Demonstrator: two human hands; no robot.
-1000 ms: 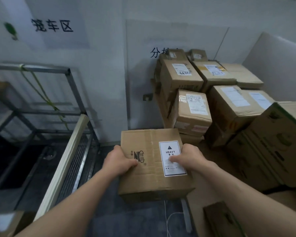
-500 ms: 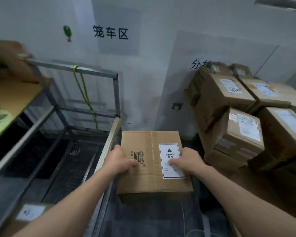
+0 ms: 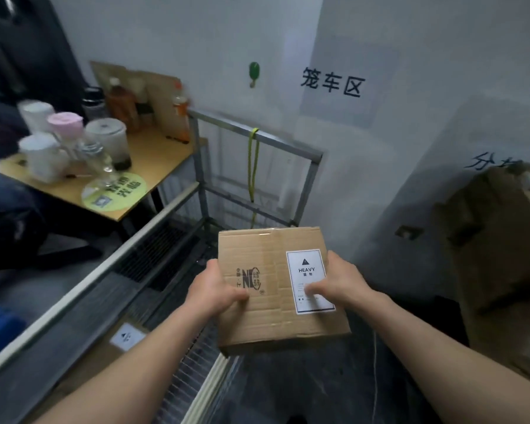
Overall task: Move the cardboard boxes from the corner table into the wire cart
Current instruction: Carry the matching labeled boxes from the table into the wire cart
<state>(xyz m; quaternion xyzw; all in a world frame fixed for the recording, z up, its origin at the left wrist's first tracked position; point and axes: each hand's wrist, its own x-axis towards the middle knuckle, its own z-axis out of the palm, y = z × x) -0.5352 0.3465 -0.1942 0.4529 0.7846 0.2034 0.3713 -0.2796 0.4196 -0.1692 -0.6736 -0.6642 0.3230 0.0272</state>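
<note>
Above the right edge of the wire cart, a cardboard box is held in the air, top face level, with its tape seam and white HEAVY label turned to the camera. The box's left side is grasped by the left grip, thumb curled over the top beside the printed logo. The right side is grasped by the right grip, thumb laid on the label. Inside the cart, towards its near end, a second box with a small white label is seen lying on the floor of the cart. A yellow-green strap is hung from the cart's far top rail. Past the cart's left side, a table is loaded with cups and bottles, all blurred. Stacked boxes are seen at the right by the wall, blurred.
</note>
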